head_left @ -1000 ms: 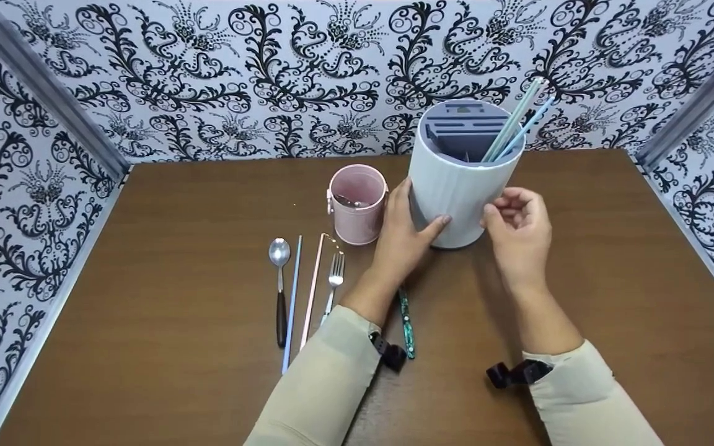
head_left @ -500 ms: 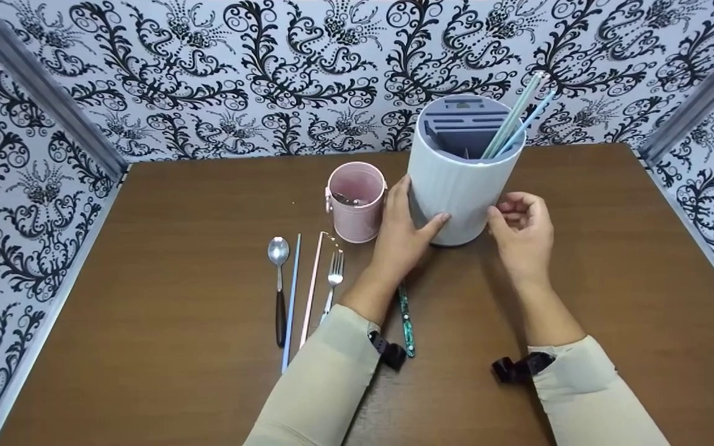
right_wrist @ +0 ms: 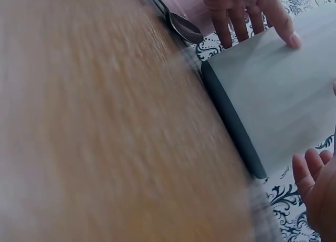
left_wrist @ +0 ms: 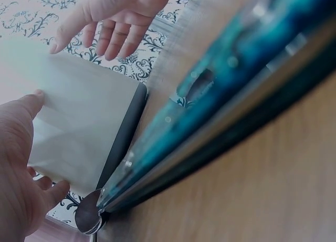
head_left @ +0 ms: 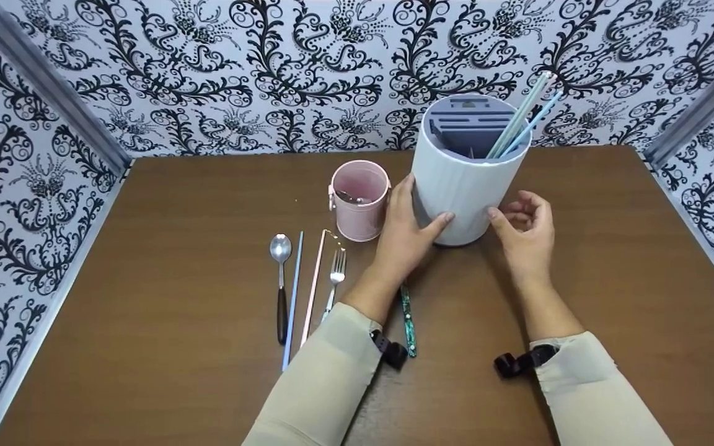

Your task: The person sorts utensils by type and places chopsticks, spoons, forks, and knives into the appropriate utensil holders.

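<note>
Only the head view looks down into the tall, round, white holder (head_left: 459, 192) with a grey slotted plastic top (head_left: 471, 119). It stands on the brown wooden surface (head_left: 171, 285), at 2 o'clock from the middle. The two wrist views miss its top, but they show the thick dark band (left_wrist: 123, 132) round its bottom much better.

The head view also hides the front end of one spoon behind an arm. There you see just a shiny green handle (head_left: 408, 321), at 7 o'clock from the holder. Both wrist views show the round metal spoon bowl (left_wrist: 88, 214) at its far end.

The left hand (head_left: 405, 238) holds the holder's 9 o'clock side, with its thumb on the front. The right hand (head_left: 525, 232) is at 4 o'clock, its thumb touching the side and its other fingers loose. The left wrist view shows those fingers hanging off the wall.

Inside the holder, thin pale green sticks (head_left: 520, 116) and a light blue stick (head_left: 540, 116) lean out toward 1 o'clock. At 9 o'clock from it stands a small, round, pink cup (head_left: 360, 222) with little metal things (head_left: 349, 198) low inside, too small to name. Around 7 o'clock from the cup lie a black-handled metal spoon (head_left: 281, 285), a long blue stick (head_left: 293, 300), a long pink stick (head_left: 313, 288) and a metal fork (head_left: 336, 272).
</note>
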The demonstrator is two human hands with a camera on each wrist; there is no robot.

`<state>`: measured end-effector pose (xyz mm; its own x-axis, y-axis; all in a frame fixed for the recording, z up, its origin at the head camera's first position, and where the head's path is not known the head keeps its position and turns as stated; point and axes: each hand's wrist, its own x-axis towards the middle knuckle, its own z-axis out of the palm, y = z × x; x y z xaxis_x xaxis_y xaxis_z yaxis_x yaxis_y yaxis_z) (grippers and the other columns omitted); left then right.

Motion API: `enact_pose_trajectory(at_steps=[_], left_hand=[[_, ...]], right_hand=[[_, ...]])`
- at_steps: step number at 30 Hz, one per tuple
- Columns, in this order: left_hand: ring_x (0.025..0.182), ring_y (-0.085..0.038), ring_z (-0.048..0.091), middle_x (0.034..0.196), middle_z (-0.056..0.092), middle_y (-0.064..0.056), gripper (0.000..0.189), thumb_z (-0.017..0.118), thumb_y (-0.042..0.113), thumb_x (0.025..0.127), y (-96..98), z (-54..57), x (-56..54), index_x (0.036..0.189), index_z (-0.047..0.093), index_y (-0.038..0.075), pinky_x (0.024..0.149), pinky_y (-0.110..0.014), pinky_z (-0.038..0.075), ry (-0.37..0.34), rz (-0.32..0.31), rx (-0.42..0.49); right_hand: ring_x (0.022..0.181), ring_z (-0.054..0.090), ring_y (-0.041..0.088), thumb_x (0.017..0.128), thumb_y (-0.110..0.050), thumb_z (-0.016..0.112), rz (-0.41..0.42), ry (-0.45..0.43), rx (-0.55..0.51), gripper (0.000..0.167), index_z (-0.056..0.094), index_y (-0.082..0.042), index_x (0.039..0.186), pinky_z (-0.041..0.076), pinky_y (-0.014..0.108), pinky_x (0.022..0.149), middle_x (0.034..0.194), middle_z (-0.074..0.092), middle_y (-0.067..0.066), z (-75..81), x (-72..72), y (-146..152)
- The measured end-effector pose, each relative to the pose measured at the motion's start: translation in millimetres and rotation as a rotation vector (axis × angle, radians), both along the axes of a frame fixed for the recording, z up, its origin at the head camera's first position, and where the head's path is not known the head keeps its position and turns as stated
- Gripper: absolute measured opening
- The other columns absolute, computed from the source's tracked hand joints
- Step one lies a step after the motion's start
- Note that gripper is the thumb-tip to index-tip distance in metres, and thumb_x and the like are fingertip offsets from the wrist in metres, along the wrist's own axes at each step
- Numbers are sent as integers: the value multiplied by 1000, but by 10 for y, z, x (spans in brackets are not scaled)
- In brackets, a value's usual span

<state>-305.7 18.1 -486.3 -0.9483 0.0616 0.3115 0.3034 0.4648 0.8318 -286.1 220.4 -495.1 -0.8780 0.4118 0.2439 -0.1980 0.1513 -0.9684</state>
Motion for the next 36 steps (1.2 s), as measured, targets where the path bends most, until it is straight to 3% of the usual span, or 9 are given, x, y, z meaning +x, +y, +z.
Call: enact_pose_trajectory(at_steps=[7,12,16,21,29,36], left_hand=[[152,-26,38,161,40,-15,93,81,38,91,2,0,-1,161,31,4,129,-35,29,16,0,-16],[152,-26,38,161,40,-16,93,81,38,91,3,-3,7,161,30,3,129,-36,29,28,-6,-14],[152,-26,38,161,40,-16,93,81,38,90,5,-11,5,160,31,4,129,-35,29,29,-7,-8],[152,-26,39,161,41,-16,92,81,37,90,-3,-12,-1,160,32,4,129,-35,29,29,-2,-6],[153,-26,38,162,40,-17,92,80,38,91,-15,18,15,161,30,1,129,-35,27,23,4,-34],[153,-26,37,162,39,-17,92,79,37,92,5,27,35,161,30,2,129,-35,27,13,8,-49]], right_hand=[[114,55,17,90,-16,79,70,-58,-19,71,45,-7,152,50,20,91,127,54,4,-50,-33,15],[136,48,23,90,-13,78,176,-40,-38,80,38,-11,159,40,40,120,150,49,10,-92,-50,22],[151,36,25,89,-14,79,256,-31,-20,91,29,-19,165,29,52,128,166,37,8,-129,-77,35],[158,24,18,90,-14,81,318,-49,4,99,20,-22,167,21,46,131,173,24,1,-170,-129,36],[160,20,21,89,-13,82,347,-72,-13,103,17,-21,168,18,43,132,175,20,2,-173,-150,18],[157,28,20,88,-7,81,360,-7,-92,98,23,-16,166,24,36,131,172,28,5,-191,-150,-1]])
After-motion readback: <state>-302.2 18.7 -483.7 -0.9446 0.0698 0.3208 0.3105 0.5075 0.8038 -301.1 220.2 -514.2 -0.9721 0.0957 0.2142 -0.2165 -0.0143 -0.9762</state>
